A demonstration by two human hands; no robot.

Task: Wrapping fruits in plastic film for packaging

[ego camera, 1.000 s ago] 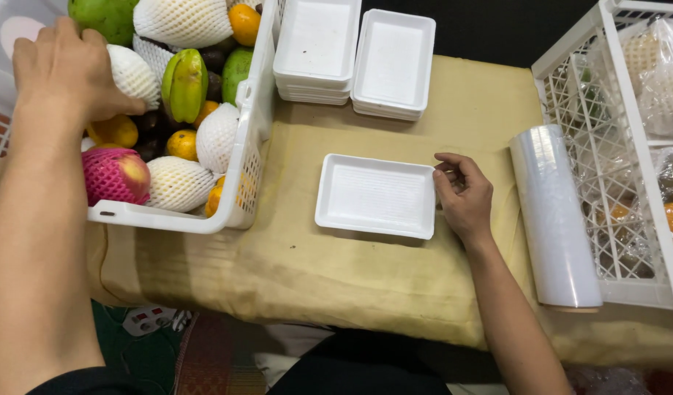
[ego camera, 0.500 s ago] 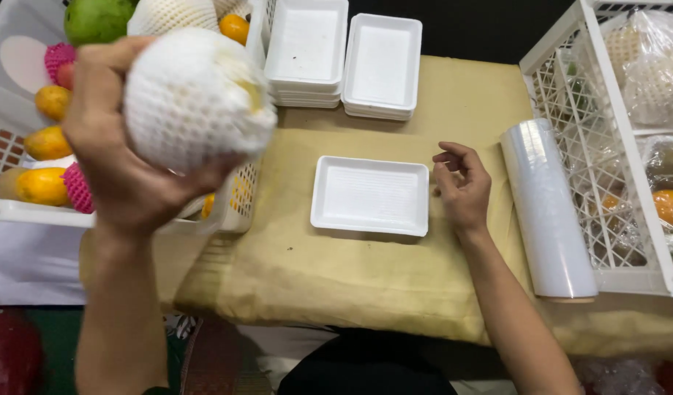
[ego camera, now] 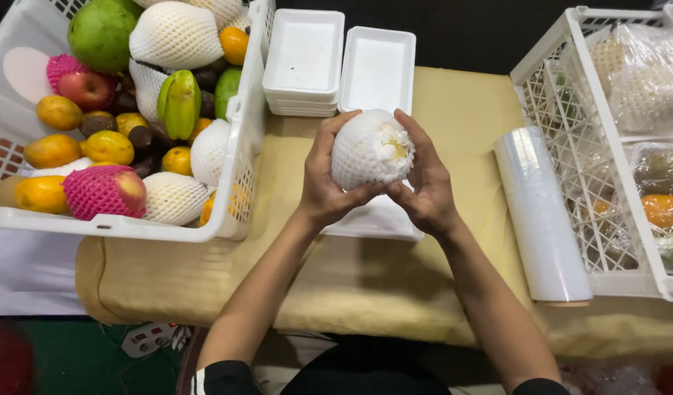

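Net-wrapped fruit [ego camera: 371, 148] has come from the left crate [ego camera: 243, 139] to above the foam tray [ego camera: 380, 219], left hand [ego camera: 323, 183] and right hand [ego camera: 427, 183] now both cupped around it.

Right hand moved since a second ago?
Yes. The right hand left the tray's right edge, going up and left to cup the netted fruit above it.
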